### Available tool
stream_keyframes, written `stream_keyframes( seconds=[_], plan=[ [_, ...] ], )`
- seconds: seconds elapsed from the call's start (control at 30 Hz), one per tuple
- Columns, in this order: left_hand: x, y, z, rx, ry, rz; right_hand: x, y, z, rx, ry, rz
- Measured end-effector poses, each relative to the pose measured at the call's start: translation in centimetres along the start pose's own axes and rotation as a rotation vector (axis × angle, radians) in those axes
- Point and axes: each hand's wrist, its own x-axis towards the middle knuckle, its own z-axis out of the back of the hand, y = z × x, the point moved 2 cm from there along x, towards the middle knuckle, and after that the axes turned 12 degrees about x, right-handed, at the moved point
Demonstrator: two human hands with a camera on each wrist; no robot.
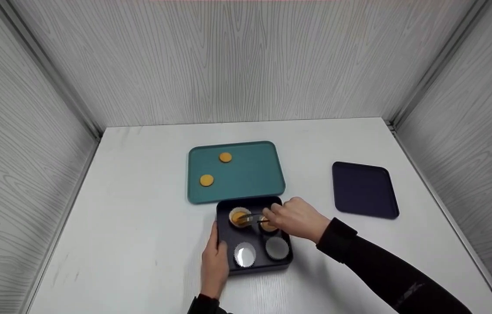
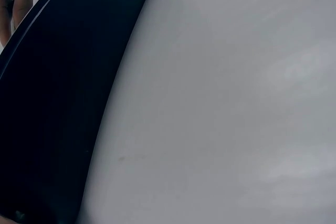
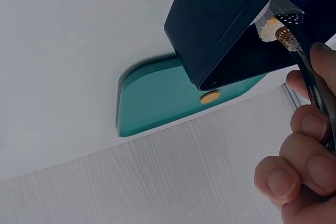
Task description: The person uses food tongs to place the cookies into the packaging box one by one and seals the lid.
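My right hand grips a pair of tongs with perforated tips. The tips reach into a fluted paper cup at the back left of a dark blue box, at a round yellow-orange disc. Another cup at the back right, partly covered by my right hand, shows something orange-brown inside. Two pale fluted cups, the left one and the right one, sit at the front. My left hand holds the box's left side, thumb by the rim.
Behind the box lies a teal tray with two yellow discs, one farther back and one nearer. A dark square tray or lid lies to the right. Wood-grain panels border the white table.
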Motion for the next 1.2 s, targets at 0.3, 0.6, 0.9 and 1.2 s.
stream_keyframes(
  seconds=[0.3,0.6,0.9,1.2],
  plan=[
    [0.0,0.1,0.0,0.034,-0.005,0.026,-0.1,-0.2,0.0,0.024,0.001,-0.007],
    [0.0,0.0,0.0,0.032,-0.011,0.012,-0.3,-1.1,0.7,0.145,-0.033,-0.044],
    [-0.1,0.1,0.0,0.039,-0.014,0.017,-0.4,-2.1,1.6,0.198,-0.061,-0.073],
    [-0.1,0.1,0.0,0.017,-0.003,-0.006,0.1,-2.7,1.8,0.202,-0.105,-0.122]
  ],
)
